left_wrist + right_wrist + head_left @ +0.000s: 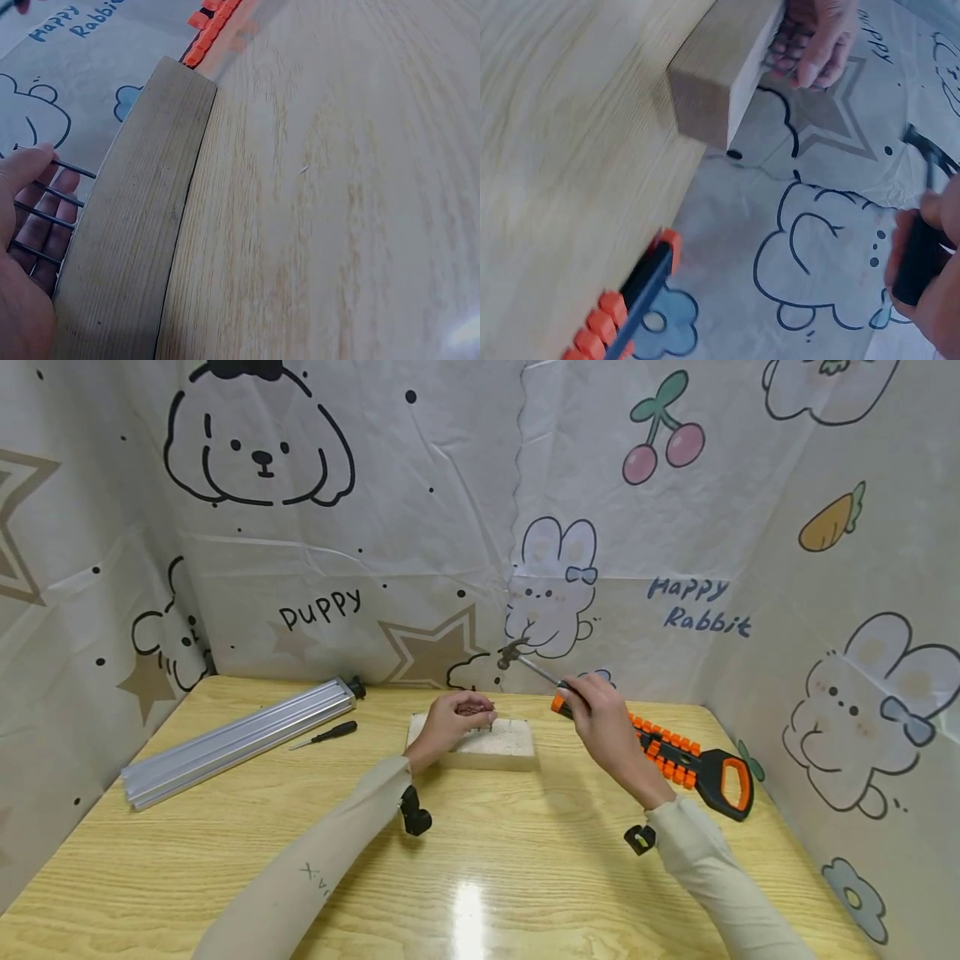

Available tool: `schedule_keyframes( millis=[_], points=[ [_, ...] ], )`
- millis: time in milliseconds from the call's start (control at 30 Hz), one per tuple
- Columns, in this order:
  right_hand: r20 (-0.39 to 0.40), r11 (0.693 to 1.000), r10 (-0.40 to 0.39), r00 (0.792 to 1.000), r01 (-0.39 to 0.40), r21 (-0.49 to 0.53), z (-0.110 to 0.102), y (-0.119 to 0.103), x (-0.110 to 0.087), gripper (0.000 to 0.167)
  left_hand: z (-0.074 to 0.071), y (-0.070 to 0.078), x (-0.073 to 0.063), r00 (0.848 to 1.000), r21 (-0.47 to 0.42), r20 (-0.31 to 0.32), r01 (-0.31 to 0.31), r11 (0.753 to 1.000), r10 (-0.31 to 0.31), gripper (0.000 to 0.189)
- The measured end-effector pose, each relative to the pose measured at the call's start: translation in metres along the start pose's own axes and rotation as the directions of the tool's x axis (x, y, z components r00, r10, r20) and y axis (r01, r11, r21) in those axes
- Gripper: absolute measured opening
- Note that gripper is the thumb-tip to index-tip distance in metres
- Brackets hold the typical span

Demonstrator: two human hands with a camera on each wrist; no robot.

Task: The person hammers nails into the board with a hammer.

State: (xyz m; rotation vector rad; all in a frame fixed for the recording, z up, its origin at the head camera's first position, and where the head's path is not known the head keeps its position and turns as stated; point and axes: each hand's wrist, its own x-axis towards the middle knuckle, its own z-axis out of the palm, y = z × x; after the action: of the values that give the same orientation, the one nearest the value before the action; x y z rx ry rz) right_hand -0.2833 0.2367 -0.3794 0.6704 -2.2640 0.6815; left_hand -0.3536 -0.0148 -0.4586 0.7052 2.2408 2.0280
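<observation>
Reached over a glossy yellow wood-grained table, walled on three sides by white cloth printed with cartoon animals and stars. Curled the left hand about slim dark metal nails standing in a pale wooden block toward the table's back. Gripped a black-handled claw hammer, raised clear, in the right hand. Saw a long silver metal rail lying at left, a black-and-orange tool at right.

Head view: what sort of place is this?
Probably a makeshift tabletop workspace: a cartoon-printed cloth hangs around a wood-grain table, the right hand holds a hammer, and nails stick out of a wooden block.
</observation>
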Motion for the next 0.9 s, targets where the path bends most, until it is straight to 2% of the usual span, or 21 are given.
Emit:
schedule_keyframes(
  millis=[67, 100, 167, 267, 300, 367, 467, 533, 700, 900],
  points=[
    [-0.023, 1.000, 0.017, 1.000, -0.016, 0.017, 0.000, 0.001, -0.002, 0.015, 0.000, 0.000, 0.000, 1.000, -0.004, 0.000, -0.004, 1.000, 0.004, 0.023],
    [0.001, 0.999, 0.031, 1.000, -0.031, 0.018, 0.000, 0.001, -0.004, 0.016, 0.001, 0.000, 0.001, 1.000, -0.006, 0.001, -0.008, 1.000, 0.008, 0.023],
    [0.093, 0.998, 0.061, 0.994, -0.059, -0.017, 0.001, 0.003, -0.009, 0.015, 0.001, 0.001, 0.002, 1.000, -0.002, 0.005, -0.015, 1.000, 0.015, 0.022],
    [0.243, 0.993, 0.092, 0.966, -0.072, -0.092, 0.003, 0.005, -0.018, 0.014, 0.001, 0.001, 0.002, 1.000, 0.016, 0.012, -0.018, 1.000, 0.018, 0.018],
    [0.268, 0.992, 0.092, 0.959, -0.066, -0.104, 0.004, 0.006, -0.020, 0.014, 0.001, 0.001, 0.002, 1.000, 0.023, 0.012, -0.015, 1.000, 0.014, 0.017],
    [0.256, 0.992, 0.086, 0.963, -0.061, -0.107, 0.005, 0.008, -0.023, 0.014, 0.000, 0.001, 0.001, 1.000, 0.039, 0.009, -0.008, 0.999, 0.007, 0.015],
    [0.167, 0.996, 0.057, 0.984, -0.044, -0.078, 0.006, 0.009, -0.022, 0.012, 0.000, 0.002, 0.000, 1.000, 0.047, 0.006, 0.004, 0.999, -0.005, 0.016],
    [0.124, 0.997, 0.044, 0.991, -0.036, -0.070, 0.006, 0.009, -0.020, 0.012, -0.001, 0.002, 0.001, 1.000, 0.038, 0.007, 0.014, 0.999, -0.014, 0.017],
    [0.156, 0.996, 0.072, 0.985, -0.063, -0.059, 0.007, 0.008, -0.021, 0.013, -0.003, 0.002, 0.003, 0.999, 0.013, 0.016, 0.036, 0.999, -0.036, 0.020],
    [0.157, 0.994, 0.103, 0.982, -0.096, -0.055, 0.009, 0.009, -0.025, 0.015, -0.002, 0.004, 0.005, 0.999, 0.046, 0.002, 0.037, 0.998, -0.037, 0.027]
  ],
)
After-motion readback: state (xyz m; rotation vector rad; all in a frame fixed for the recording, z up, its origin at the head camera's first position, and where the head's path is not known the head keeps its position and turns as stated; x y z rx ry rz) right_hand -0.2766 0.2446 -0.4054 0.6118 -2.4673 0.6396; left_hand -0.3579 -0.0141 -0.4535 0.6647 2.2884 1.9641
